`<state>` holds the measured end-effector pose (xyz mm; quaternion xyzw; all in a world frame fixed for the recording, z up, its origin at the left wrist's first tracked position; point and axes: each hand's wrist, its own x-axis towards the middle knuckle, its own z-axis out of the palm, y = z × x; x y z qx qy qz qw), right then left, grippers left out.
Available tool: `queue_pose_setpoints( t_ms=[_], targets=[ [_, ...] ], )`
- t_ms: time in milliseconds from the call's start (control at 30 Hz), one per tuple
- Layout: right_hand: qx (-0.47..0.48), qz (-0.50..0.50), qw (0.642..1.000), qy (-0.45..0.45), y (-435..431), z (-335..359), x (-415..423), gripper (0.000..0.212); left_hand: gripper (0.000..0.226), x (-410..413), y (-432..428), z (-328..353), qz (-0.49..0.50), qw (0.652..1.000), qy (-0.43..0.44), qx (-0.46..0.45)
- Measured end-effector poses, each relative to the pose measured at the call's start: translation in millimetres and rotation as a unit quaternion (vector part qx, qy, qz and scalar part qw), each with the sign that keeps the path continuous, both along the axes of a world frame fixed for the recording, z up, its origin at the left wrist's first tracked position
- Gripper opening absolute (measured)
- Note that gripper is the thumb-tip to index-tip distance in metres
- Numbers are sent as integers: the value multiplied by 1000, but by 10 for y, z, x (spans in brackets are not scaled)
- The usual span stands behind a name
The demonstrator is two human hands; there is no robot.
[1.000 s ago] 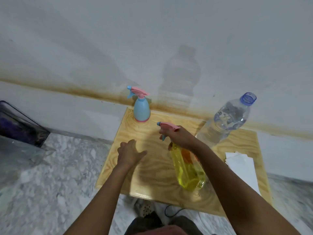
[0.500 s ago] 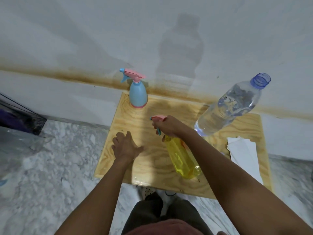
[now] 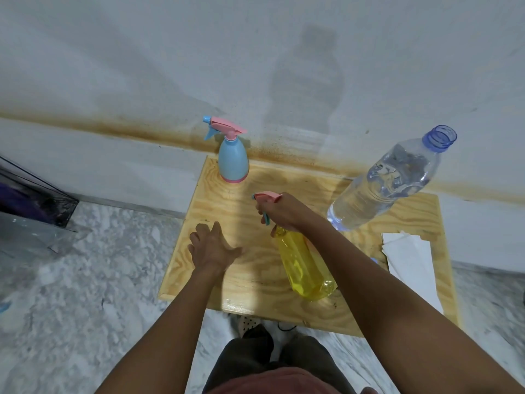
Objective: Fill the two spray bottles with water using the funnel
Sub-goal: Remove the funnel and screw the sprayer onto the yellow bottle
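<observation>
A yellow spray bottle [image 3: 305, 265] with a pink spray head stands on the wooden table [image 3: 255, 277]. My right hand [image 3: 284, 211] is closed around its spray head and neck. My left hand [image 3: 211, 248] hovers flat and open just left of it, holding nothing. A blue spray bottle [image 3: 233, 160] with a pink and blue trigger stands at the table's far left corner. An uncapped clear water bottle [image 3: 389, 180] stands at the far right. No funnel shows in view.
White folded paper [image 3: 412, 265] lies on the table's right side. The table stands against a stained white wall. A dark bin with clear plastic [image 3: 31, 200] sits on the marble floor at left. My legs and a shoe are below the table's near edge.
The view has shifted slightly, and both hands stay nearly where they were. My right hand keeps its hold on the yellow bottle's head; my left hand has edged a little toward the table's left side.
</observation>
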<state>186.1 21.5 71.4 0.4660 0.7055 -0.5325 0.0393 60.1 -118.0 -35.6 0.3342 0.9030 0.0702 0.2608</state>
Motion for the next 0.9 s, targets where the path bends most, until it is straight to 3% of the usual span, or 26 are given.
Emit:
queue_pose_setpoints(
  t_ms=[333,500,633,767,900],
  targets=[
    [15,4,1000,19,-55,102,76,36,103,6,-18,3,-3,1000,2,5],
    [23,-43,992,120,-175,201,246,29,95,-1,-19,56,-12,1000,-10,7],
    [50,-98,963,245,-298,391,433,20,101,4,3,258,-138,981,-123,59],
    [80,-122,943,300,-400,593,554,17,103,255,-54,724,-204,916,-317,135],
    [103,-146,931,318,-456,688,604,10,74,546,26,919,-177,898,-313,256]
  ],
)
